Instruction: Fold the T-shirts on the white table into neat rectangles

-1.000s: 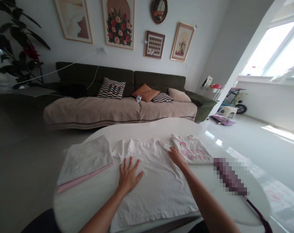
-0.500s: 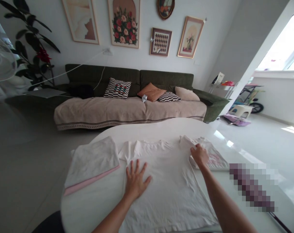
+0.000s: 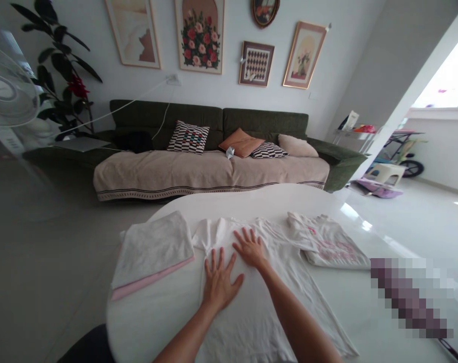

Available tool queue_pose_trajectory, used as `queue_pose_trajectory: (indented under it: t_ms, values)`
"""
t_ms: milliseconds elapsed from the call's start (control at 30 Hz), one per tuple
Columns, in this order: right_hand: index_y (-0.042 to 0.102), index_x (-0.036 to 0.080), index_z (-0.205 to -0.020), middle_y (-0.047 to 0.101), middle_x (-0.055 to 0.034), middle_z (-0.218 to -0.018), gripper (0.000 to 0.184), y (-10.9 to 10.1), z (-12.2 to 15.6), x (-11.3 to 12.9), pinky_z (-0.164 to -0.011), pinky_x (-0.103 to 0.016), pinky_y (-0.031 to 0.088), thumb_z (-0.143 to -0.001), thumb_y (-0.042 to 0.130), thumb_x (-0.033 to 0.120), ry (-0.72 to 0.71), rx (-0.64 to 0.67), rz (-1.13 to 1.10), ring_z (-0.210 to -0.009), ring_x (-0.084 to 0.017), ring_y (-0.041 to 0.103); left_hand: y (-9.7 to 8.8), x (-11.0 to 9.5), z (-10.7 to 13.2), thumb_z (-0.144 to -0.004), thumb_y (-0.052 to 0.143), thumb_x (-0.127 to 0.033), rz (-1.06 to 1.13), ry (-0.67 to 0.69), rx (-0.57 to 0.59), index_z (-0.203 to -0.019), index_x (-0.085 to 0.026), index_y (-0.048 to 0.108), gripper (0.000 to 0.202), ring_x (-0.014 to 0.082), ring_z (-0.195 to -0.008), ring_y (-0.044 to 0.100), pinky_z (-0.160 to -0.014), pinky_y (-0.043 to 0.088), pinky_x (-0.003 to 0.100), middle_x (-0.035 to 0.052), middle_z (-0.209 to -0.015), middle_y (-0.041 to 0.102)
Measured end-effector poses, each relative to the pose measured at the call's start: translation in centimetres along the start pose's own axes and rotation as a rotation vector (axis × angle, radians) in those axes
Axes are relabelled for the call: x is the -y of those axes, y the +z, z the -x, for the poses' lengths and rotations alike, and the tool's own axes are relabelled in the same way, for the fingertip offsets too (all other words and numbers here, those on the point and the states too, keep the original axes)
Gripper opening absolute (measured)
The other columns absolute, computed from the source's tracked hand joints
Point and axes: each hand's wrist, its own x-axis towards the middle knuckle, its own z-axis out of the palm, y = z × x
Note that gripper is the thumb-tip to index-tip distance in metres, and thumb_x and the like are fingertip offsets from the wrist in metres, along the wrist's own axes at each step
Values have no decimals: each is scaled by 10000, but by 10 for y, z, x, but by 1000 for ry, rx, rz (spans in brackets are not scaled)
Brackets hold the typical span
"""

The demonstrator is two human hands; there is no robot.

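A white T-shirt (image 3: pixel 251 302) lies spread on the white table, its neckline toward the sofa. My left hand (image 3: pixel 219 285) rests flat on the shirt's left chest area, fingers spread. Just beyond it, my right hand (image 3: pixel 252 249) lies palm down below the neckline, its fingers also apart. Neither hand grips anything. A folded grey-white cloth with a pink edge (image 3: pixel 155 249) sits to the left of the shirt. Close to the shirt's right sleeve, partly under it, is a folded white garment with a pink print (image 3: pixel 336 244).
The white table (image 3: pixel 168 312) has a rounded far edge. A pixelated purplish object (image 3: pixel 406 297) with a dark thin handle lies at its right. Behind stands a green sofa (image 3: pixel 266 123) with cushions and a beige cover. A fan (image 3: pixel 9 91) is at the left.
My right hand has let go of the shirt's right sleeve and moved left onto the chest area, opening flat. The sleeve now lies down. My left hand stays on the shirt.
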Motion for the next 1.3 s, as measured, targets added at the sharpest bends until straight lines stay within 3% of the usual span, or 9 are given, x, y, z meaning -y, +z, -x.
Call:
queue_pose_trajectory:
  t_ms: [167,233,367,467,600,733,967,1200,1300]
  values:
    - [310,233,-1354,231,-123,-1438,508,-12,-11,11,-967,-570,175,-883,327,423,76,-19,-23,-1315,-328,144,1,-1,-1,-797,373,-597,28,29,-41,-1374,-323,237,654,340,-1339,50,-1040,113,535,64,-1475,153]
    - [400,163,-1288,344,-174,-1362,456,-14,-15,42,-961,-507,239,-877,359,356,56,-47,-48,-1264,-304,270,1,0,0,-789,409,-579,37,48,-65,-1367,-301,277,654,348,-1335,72,-1040,121,539,73,-1460,212]
    - [543,164,-1099,534,-116,-1152,350,-1,-22,120,-899,-293,352,-795,522,337,-79,-57,-152,-1103,-202,446,2,6,3,-808,446,-502,56,93,-88,-1369,-284,280,624,321,-1314,198,-1051,144,518,69,-1405,343]
    - [572,113,-1023,540,-160,-1113,262,13,-27,152,-866,-312,373,-786,519,212,-37,-94,-254,-1091,-237,445,6,11,3,-789,475,-524,67,75,-135,-1357,-330,293,626,314,-1321,184,-1054,178,500,26,-1429,300]
    - [570,105,-996,564,-158,-1052,238,17,-36,153,-838,-331,386,-812,420,87,97,-174,-460,-1035,-229,481,6,7,0,-802,473,-500,84,89,-86,-1307,-348,391,533,301,-1328,169,-1069,172,484,-4,-1426,306]
    - [541,136,-1036,576,-82,-1002,224,10,-43,136,-804,-343,431,-891,411,246,274,-257,-721,-901,-170,539,-8,-3,20,-865,387,-277,113,30,19,-1259,-279,471,403,250,-1281,308,-1063,219,480,23,-1338,444]
    - [513,150,-1113,544,-57,-1092,324,12,-46,123,-768,-362,487,-858,508,349,372,-239,-1077,-915,-174,559,-35,17,107,-815,428,-263,75,-147,-258,-1266,-115,438,475,259,-1071,497,-916,414,395,145,-1216,518]
    - [539,146,-1066,558,-50,-1064,287,24,-45,162,-781,-364,481,-855,514,340,352,-217,-1235,-912,-171,560,-35,34,122,-798,428,-222,107,-309,118,-1143,-131,536,372,184,-919,606,-790,462,261,102,-1015,646]
    - [539,143,-1064,562,-50,-1053,286,22,-48,164,-764,-354,486,-853,520,335,343,-204,-1277,-894,-163,564,-33,37,128,-781,449,-243,179,-278,107,-1031,-157,588,298,186,-950,595,-812,455,263,90,-1010,648]
